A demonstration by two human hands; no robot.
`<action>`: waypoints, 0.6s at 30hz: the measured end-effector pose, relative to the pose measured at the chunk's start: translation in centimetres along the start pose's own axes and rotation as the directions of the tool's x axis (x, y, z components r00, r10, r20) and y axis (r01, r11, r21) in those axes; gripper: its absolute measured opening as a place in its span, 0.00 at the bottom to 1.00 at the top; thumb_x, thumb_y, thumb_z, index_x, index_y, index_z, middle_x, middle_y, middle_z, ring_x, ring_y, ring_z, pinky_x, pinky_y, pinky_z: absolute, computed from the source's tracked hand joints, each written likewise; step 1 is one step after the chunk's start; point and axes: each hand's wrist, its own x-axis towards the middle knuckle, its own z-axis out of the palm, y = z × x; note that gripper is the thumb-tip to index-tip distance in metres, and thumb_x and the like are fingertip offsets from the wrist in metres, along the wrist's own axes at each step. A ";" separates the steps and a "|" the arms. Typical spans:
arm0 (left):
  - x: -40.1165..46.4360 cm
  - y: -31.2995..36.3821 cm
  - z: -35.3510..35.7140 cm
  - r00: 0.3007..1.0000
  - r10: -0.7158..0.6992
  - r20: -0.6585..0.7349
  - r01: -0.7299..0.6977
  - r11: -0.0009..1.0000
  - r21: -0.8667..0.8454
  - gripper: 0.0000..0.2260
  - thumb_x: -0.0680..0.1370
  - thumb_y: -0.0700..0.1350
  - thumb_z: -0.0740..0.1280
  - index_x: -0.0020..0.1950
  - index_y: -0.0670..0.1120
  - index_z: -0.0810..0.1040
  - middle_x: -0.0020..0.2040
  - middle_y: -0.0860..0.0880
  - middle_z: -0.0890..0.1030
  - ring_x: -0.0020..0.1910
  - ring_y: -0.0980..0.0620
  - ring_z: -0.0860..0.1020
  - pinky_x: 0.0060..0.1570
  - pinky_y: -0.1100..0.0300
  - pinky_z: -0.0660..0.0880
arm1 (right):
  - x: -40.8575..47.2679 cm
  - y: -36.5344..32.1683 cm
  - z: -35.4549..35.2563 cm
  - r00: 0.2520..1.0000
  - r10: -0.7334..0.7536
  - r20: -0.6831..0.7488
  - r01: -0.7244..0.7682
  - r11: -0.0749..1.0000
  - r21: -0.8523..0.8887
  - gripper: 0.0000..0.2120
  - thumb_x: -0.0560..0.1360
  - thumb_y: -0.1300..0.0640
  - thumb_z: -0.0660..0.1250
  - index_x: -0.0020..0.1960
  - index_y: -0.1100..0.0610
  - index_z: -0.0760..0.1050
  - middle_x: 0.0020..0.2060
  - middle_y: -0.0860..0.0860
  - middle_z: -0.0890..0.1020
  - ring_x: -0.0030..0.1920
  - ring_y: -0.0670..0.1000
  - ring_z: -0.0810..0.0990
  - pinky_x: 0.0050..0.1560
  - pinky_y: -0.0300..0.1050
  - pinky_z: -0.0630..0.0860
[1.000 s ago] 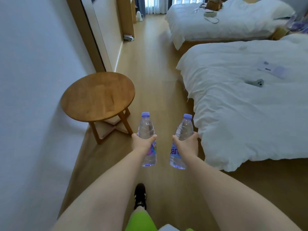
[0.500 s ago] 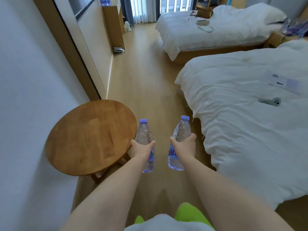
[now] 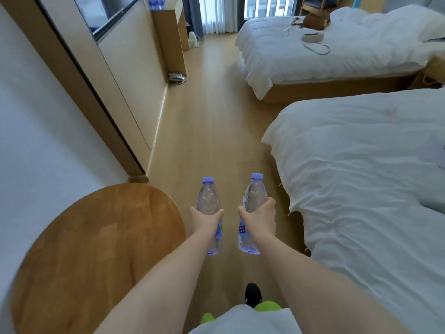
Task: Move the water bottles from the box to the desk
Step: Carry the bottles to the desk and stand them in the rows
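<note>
Bottles of water fill both hands, held upright out in front of the body above the wooden floor (image 3: 212, 112). The left hand (image 3: 206, 219) wraps its grip round the middle of the left bottle (image 3: 209, 201), thumb and fingers curled about the clear plastic just above the coloured label. The right hand (image 3: 260, 216) grips the right bottle (image 3: 254, 196) the same way, and this one leans slightly to the right at the top. Both have pale purple caps and the two stand near each other without touching.

A round wooden surface (image 3: 96, 249) sits low on the left, just beside the left forearm, against a white wall (image 3: 36, 141). A bed with white bedding (image 3: 361, 177) runs along the right side, and a second bed (image 3: 325, 49) lies farther off. A telephone (image 3: 177, 77) rests on the floor by the wall panel. A black shoe (image 3: 252, 292) shows below, between the arms.
</note>
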 end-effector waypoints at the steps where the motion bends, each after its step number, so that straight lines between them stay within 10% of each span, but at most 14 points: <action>1: 1.0 1.6 0.9 1.000 0.011 0.006 -0.011 1.000 -0.026 0.31 0.69 0.52 0.75 0.64 0.45 0.63 0.58 0.46 0.74 0.47 0.47 0.73 0.48 0.54 0.71 | 2.0 -1.1 -0.2 1.000 -0.026 0.009 0.026 0.999 -0.024 0.33 0.71 0.47 0.73 0.67 0.54 0.59 0.58 0.53 0.71 0.47 0.52 0.77 0.46 0.50 0.78; 18: 25.2 19.0 6.3 0.996 -0.051 -0.074 0.045 0.996 -0.074 0.29 0.68 0.53 0.75 0.61 0.47 0.64 0.49 0.50 0.74 0.43 0.46 0.75 0.44 0.56 0.69 | 29.0 -16.0 7.0 0.997 -0.033 0.071 0.042 0.989 -0.139 0.34 0.71 0.47 0.72 0.67 0.53 0.57 0.56 0.52 0.70 0.49 0.52 0.77 0.51 0.53 0.80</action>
